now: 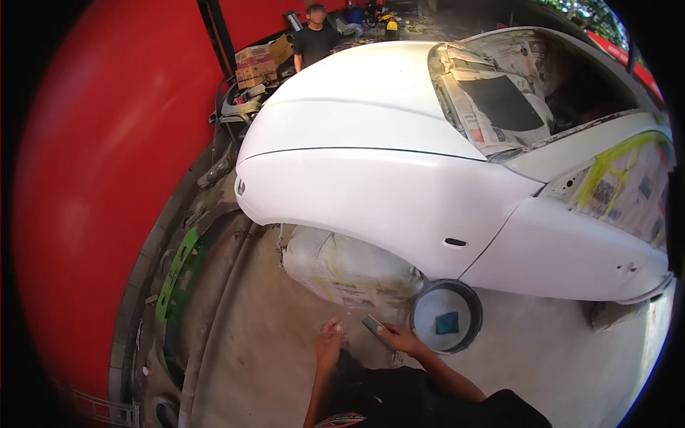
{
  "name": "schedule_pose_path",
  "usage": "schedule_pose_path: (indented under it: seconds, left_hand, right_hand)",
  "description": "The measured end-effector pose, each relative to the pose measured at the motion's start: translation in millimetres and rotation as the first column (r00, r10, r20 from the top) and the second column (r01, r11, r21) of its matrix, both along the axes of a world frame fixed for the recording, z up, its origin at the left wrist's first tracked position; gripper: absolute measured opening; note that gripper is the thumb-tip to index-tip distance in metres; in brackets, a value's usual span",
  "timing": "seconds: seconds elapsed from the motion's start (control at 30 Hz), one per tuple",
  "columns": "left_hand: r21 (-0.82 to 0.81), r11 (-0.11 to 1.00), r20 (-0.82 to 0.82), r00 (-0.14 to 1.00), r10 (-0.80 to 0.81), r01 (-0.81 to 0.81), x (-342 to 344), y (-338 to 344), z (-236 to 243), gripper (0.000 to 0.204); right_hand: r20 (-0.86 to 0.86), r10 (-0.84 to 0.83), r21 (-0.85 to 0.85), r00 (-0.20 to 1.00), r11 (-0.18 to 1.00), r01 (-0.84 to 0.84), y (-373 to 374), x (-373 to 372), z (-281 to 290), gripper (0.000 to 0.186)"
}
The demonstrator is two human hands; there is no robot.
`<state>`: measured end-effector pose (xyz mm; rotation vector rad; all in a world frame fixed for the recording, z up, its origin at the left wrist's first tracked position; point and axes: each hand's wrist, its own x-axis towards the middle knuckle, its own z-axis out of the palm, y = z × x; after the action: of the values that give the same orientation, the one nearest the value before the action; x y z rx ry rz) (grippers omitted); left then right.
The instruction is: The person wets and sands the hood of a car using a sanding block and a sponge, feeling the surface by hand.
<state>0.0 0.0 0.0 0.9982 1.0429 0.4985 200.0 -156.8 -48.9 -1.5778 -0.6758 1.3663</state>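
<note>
In my right hand (399, 338) is a flat, dark grey-green sanding block (376, 331), with the thumb on top of it. My left hand (330, 342) is raised just left of the block; its fingers look loosely bent and are smeared by motion. Beyond both hands stands a white car body (371, 178) with a matte, primer-like surface. Its front wheel is wrapped in a covering (349, 265) of newspaper and pale sheeting. Close by my right hand is a round black tub (473, 321) of cloudy water, with a dark teal square pad (447, 323) in it.
Newspaper (492, 93) masks the windscreen area and the side window (628, 185). A green car part (175, 278) lies at the left along the red wall (93, 178). Cardboard boxes (255, 68) and another person (314, 39) are beyond the bonnet. A support block (617, 316) sits under the car's right side.
</note>
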Motion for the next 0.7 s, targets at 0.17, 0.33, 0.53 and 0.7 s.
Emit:
schedule_pose_path:
  seconds: [0.17,0.33,0.53,0.7]
  left_hand:
    - [0.327,0.921,0.096,0.962,-0.255,0.211,15.4,69.4,-10.2,0.057]
    - [0.379,0.865,0.095,0.916,-0.390,0.329,36.4,139.4,9.5,0.066]
    - [0.758,0.599,0.059,0.888,-0.456,0.257,107.5,212.9,82.3,0.064]
    - [0.992,0.083,0.117,0.909,-0.400,-0.091,203.1,272.5,204.2,0.058]
  right_hand:
    - [-0.038,-0.206,-0.056,0.978,0.977,0.204,28.9,-11.5,-1.8,0.059]
    - [-0.138,-0.443,-0.071,0.886,0.897,0.437,67.3,-43.1,8.1,0.061]
    - [-0.179,-0.688,-0.055,0.703,0.720,0.691,73.5,-64.3,16.8,0.062]
    - [-0.262,-0.764,-0.017,0.590,0.615,0.789,40.9,-62.9,6.2,0.061]
